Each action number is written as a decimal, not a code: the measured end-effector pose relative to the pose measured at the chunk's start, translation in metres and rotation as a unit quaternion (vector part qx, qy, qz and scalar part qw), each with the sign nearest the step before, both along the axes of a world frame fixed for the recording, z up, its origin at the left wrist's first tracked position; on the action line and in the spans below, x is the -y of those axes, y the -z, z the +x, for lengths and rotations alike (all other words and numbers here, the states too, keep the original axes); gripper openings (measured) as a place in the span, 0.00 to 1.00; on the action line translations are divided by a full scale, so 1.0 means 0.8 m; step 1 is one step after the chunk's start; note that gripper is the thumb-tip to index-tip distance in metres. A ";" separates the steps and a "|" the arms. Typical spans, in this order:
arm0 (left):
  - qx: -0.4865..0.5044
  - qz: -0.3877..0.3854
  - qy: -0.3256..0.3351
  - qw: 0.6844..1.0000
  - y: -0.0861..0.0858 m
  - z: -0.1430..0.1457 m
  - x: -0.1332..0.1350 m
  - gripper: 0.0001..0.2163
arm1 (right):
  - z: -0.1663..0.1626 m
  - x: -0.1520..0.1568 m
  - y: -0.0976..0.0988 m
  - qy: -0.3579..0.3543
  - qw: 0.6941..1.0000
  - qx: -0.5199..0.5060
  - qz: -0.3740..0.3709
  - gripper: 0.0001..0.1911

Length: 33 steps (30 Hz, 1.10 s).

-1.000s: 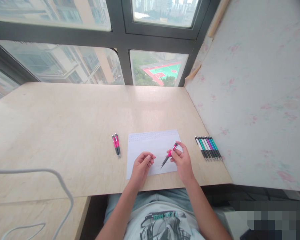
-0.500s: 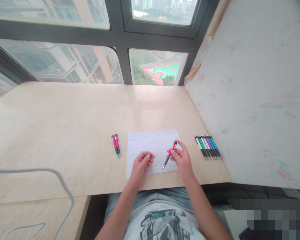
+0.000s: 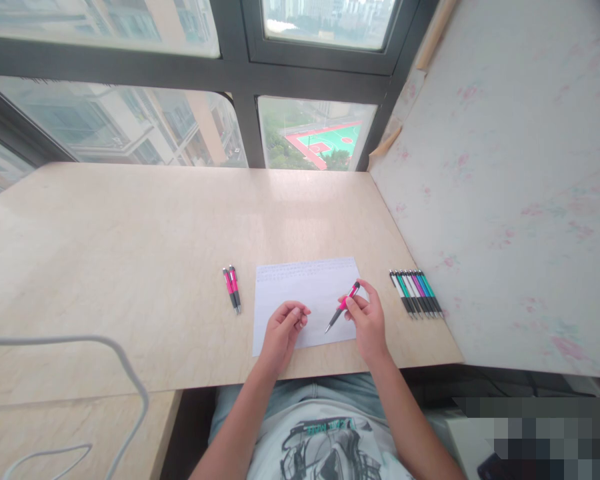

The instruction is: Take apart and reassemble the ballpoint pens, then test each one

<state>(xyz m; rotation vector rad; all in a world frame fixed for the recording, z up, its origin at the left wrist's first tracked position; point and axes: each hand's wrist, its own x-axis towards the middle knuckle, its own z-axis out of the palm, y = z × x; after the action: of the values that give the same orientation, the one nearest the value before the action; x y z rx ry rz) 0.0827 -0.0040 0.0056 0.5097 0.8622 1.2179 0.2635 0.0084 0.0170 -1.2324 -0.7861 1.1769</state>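
My right hand grips a pink and black ballpoint pen between thumb and fingers. The pen slants over the right part of a white sheet of paper, its silver tip pointing down and left. Handwritten lines run along the sheet's top edge. Over the lower left of the paper, my left hand is closed, thumb against curled fingers; what it holds, if anything, is hidden. Left of the paper lie two pink and black pens, side by side.
Several pens with white, green, purple and blue barrels lie in a row by the wall at the right. A grey cable loops across the left of the table. Windows stand behind the table's far edge.
My right hand has shifted slightly right, and the pen in it has tilted flatter, its top end moving right. My left hand stays where it was.
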 end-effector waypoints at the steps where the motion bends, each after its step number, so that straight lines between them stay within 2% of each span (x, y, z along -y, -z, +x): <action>1: 0.001 -0.001 0.000 1.000 0.000 0.000 0.000 0.05 | 0.000 0.000 0.000 0.003 1.000 0.001 0.003 0.31; 4: 0.003 -0.003 -0.001 1.000 0.000 0.000 -0.001 0.05 | 0.001 -0.001 0.001 -0.004 1.000 0.005 0.005 0.32; 10: 0.005 -0.003 -0.002 1.000 -0.001 0.000 -0.001 0.05 | 0.003 -0.001 0.003 0.000 1.000 0.010 0.018 0.27; 29: 0.008 -0.006 -0.002 1.000 -0.003 0.001 -0.001 0.05 | -0.002 -0.002 0.003 0.018 0.999 0.031 0.023 0.32; 33: 0.008 -0.006 -0.001 1.000 -0.003 0.001 -0.002 0.05 | -0.004 -0.001 0.003 0.018 0.999 0.031 0.028 0.29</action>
<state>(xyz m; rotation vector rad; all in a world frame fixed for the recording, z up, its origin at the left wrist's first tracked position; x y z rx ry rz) 0.0836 -0.0028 0.0081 0.4889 0.8571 1.2170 0.2604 0.0095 0.0145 -1.2375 -0.8344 1.0851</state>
